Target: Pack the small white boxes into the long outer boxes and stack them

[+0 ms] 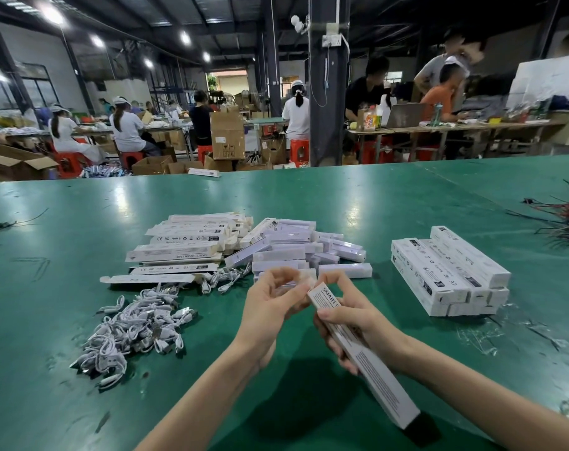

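My right hand (pixel 351 323) grips a long outer box (pixel 377 372) that slants from the centre toward the lower right, its far end raised. My left hand (pixel 273 304) pinches the flap at that far end (pixel 306 281) between thumb and fingers. A loose pile of small white boxes (pixel 296 252) lies just beyond my hands. Flat, unfolded outer boxes (pixel 185 245) are heaped to the left of that pile. A neat stack of packed outer boxes (pixel 449 271) sits to the right.
A tangle of white cables (pixel 137 330) lies at the left on the green table (pixel 81 402). Red and dark wires (pixel 566 216) sit at the far right edge. Plastic scraps (pixel 481 340) lie near the stack. Workers and cartons fill the background.
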{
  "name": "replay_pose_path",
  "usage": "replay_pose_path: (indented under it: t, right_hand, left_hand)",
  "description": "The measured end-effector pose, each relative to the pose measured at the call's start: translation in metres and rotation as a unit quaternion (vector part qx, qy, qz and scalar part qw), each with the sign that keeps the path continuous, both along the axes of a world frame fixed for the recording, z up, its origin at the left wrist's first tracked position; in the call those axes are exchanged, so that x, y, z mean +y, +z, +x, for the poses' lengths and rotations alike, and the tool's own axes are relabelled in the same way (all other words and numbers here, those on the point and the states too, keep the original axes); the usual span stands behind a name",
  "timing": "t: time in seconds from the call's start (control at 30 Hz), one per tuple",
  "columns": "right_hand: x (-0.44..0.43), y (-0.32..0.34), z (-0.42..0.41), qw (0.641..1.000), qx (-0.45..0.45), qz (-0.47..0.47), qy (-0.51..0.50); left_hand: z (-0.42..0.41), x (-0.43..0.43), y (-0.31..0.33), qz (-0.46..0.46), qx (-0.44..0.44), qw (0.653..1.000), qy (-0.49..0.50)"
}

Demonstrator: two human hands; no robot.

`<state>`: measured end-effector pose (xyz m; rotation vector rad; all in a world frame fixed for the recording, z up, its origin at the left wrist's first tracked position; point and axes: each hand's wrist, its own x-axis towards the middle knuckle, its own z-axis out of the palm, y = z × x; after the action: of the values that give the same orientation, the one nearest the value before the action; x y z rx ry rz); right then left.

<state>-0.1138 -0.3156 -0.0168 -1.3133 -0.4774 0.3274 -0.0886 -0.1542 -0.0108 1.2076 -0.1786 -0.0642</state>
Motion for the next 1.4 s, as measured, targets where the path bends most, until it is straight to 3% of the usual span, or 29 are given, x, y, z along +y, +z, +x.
replay_pose_path:
  t: [0.33,0.93,1.13,1.4]
  right_hand:
    - [-0.001,-0.002,0.003,0.999,-0.003,-0.040,-0.020]
    - [-0.003,-0.002,0.006,0.995,-0.008,-0.098,-0.021]
    - [-0.008,-0.008,0.011,0.995,0.025,-0.095,-0.013]
    - [-0.009,-0.002,0.012,0.992,0.047,-0.113,-0.018]
  left_hand:
    - [-0.003,0.004,0.005,-0.028,-0.004,0.999,-0.039]
    - [0.000,0.008,0.004,0.022,0.007,0.999,-0.043]
    - [-0.002,0.002,-0.006,0.103,-0.058,0.992,-0.033]
    - [-0.001,-0.004,-0.013,0.127,-0.057,0.990,-0.027]
